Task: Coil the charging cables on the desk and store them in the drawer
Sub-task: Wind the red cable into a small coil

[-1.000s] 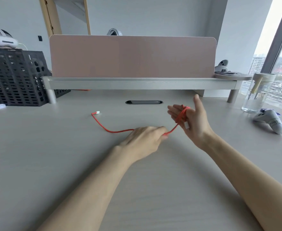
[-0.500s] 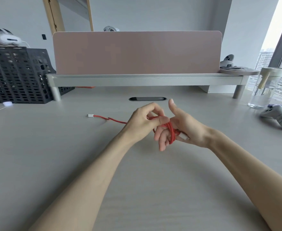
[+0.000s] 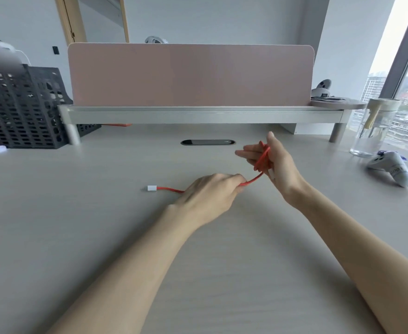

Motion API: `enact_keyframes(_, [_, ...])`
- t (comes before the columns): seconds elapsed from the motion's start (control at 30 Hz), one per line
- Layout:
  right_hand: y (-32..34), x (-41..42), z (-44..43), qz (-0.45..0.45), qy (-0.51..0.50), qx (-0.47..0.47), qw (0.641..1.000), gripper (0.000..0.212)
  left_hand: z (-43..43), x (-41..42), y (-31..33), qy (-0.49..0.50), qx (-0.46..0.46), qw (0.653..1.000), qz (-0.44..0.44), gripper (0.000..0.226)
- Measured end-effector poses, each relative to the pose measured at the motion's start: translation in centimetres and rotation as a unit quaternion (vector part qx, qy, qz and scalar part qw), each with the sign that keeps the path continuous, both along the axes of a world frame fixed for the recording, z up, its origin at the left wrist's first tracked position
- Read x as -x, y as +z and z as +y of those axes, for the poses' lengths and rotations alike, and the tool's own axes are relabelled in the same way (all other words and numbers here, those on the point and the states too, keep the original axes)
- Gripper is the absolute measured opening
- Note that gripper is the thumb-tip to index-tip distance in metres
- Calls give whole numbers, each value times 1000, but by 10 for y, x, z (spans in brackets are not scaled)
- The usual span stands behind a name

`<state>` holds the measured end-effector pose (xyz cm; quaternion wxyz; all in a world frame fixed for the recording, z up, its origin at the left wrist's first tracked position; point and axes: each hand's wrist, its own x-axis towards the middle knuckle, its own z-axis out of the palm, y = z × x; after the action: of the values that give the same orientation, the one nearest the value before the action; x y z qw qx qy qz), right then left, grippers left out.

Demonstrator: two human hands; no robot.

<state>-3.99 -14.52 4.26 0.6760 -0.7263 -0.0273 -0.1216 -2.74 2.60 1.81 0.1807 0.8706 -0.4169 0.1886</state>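
right hand (image 3: 276,162): fingers spread, red cable (image 3: 262,160) looped around them | left hand (image 3: 212,195): fingers pinching cable's loose run | white plug (image 3: 151,188): on worktop (image 3: 77,213), left of left hand

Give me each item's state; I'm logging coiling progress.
red cable: partly wound around right hand, tail on desk
white plug: loose on desk
left hand: pinching cable
right hand: fingers extended, wrapped in loops
jar: upright, lidded
game controller: lying untouched
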Motion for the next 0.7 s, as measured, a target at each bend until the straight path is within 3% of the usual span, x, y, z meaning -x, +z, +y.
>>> enact_keyframes(0.13, [-1, 8, 7, 25, -25, 235, 971, 77, 6, 2, 13, -81, 34, 995, -55, 14])
enact_keyframes(0.23, [4, 17, 16, 53, 54, 303, 950, 93, 13, -5, 19, -78, 142, 987, 4, 2])
enact_keyframes(0.33, [7, 17, 19, 111, 140, 259, 949, 95, 13, -9, 18, -42, 242, 965, 86, 13])
enact_keyframes(0.5, [12, 19, 15, 144, 220, 187, 946, 79, 7, -10, 15, -68, 297, 937, 171, 9])
enact_keyframes(0.7, [18, 26, 13, 145, 310, 90, 935, 79, 10, -15, 17, -96, 399, 872, 265, 13])
